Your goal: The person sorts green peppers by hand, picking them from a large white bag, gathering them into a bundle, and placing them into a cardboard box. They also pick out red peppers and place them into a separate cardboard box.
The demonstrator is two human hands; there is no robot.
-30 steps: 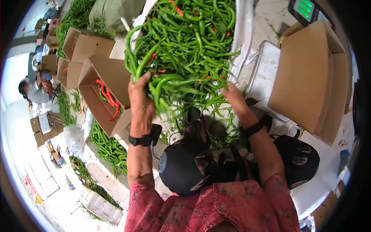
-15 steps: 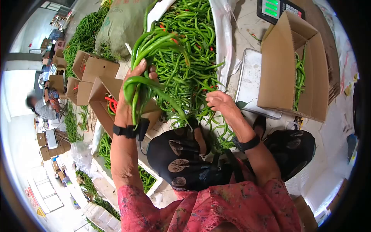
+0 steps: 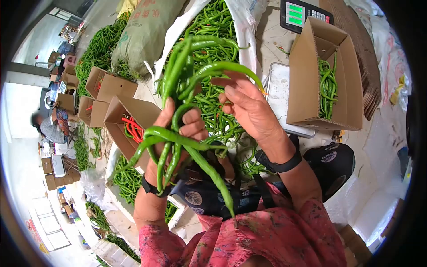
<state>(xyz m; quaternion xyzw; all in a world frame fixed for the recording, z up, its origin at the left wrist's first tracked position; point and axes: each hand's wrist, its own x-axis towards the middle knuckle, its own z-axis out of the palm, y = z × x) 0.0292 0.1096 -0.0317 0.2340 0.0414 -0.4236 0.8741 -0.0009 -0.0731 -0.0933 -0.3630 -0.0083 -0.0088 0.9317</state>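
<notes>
A bunch of long green chili peppers [image 3: 180,80] is gripped in my left hand [image 3: 189,127], its fingers wrapped round the middle. Pepper ends stick out above and below the fist, and one long pepper hangs down over my lap. My right hand [image 3: 253,109] is raised beside the bunch, palm turned up, with fingers apart and loosely bent. A curved pepper with an orange tip crosses in front of its fingers. Below both hands lies a big heap of green peppers [image 3: 218,26] on a white sheet [image 3: 249,22].
At the right, a cardboard box [image 3: 307,84] holding green peppers stands on a scale platform [image 3: 278,73], with a lit display [image 3: 296,14] behind. To the left are a box with red peppers [image 3: 122,107], a full sack [image 3: 149,35] and a seated person [image 3: 51,127].
My left hand has moved with its peppers toward the right and lower. My right hand has risen toward the bunch, and its fingers have spread. The view has shifted slightly.
</notes>
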